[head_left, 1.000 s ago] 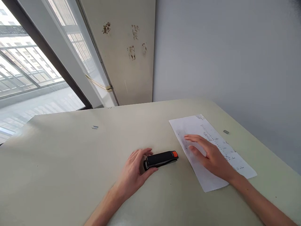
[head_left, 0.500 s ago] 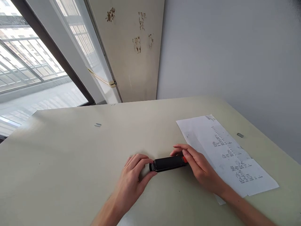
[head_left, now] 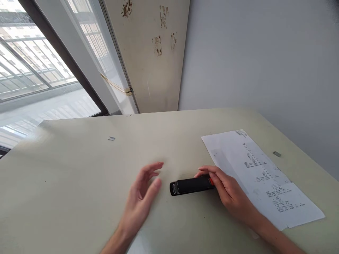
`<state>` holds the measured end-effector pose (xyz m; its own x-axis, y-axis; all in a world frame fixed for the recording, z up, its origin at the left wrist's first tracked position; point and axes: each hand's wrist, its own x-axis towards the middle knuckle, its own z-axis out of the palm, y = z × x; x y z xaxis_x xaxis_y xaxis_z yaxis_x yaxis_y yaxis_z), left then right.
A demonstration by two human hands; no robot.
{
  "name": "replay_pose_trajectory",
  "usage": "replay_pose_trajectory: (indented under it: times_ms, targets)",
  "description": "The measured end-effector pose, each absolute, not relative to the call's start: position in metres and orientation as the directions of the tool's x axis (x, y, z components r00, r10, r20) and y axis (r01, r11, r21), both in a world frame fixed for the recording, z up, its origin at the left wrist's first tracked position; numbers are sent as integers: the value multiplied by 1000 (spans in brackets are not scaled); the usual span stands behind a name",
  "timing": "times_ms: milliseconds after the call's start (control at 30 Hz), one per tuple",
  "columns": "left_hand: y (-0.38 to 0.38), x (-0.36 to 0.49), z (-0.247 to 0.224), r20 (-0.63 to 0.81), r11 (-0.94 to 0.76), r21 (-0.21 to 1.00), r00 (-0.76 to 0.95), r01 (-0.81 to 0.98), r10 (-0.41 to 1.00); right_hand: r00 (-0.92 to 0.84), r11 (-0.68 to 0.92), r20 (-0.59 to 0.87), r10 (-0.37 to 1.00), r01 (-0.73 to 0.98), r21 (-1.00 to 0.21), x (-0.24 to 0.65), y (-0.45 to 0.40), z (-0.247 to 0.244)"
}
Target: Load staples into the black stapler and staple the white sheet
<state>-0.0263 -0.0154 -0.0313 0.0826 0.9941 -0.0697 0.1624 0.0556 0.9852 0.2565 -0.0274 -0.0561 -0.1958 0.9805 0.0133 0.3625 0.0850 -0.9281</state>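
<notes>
A black stapler [head_left: 192, 185] with a red patch at its right end lies on the table in the middle of the head view. My right hand [head_left: 225, 187] grips that red end, its thumb in front and its fingers curled over behind. Off the stapler's left end, my left hand [head_left: 143, 194] is raised with its fingers apart, touching nothing. The palm side of this hand faces the stapler.
Printed white paper sheets [head_left: 254, 173] lie on the pale table [head_left: 79, 183] beneath and beyond my right forearm. Small staple strips [head_left: 111, 138] rest at the back left, and a grey staple strip [head_left: 277, 154] lies to the right. A wall [head_left: 251, 56] borders the table.
My left hand has let go of the stapler's left end and moved left and away, its fingers spreading. My right hand keeps its hold on the red end.
</notes>
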Motion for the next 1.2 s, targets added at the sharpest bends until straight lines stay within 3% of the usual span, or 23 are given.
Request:
replay_pose_trajectory:
  times_ms: [67,167,500,633,733,967,1200]
  targets:
    - [-12,-27,-31,-129,129,992,-23,-9,991,-188,79,7,982,376,-923,256,-28,-56]
    - [-9,-26,-31,-172,161,973,-53,-162,984,-183,75,3,983,388,-919,255,-27,-54]
    - [-12,-23,-34,-182,174,968,-27,-179,983,-165,54,-20,986,434,-899,253,-30,-47]
    - [-9,-23,-35,-201,204,930,43,-307,979,-313,174,7,950,508,-844,250,-29,-42]
    - [-4,-25,-37,-241,268,856,117,-442,963,-312,179,11,950,518,-836,246,-30,-40]
    - [2,-20,-34,-351,395,623,210,-676,913,-218,-97,-184,959,359,-928,244,-34,-31]
    - [-12,1,-29,-433,540,389,369,-747,822,-410,-405,-352,841,-47,-913,237,-41,-34]
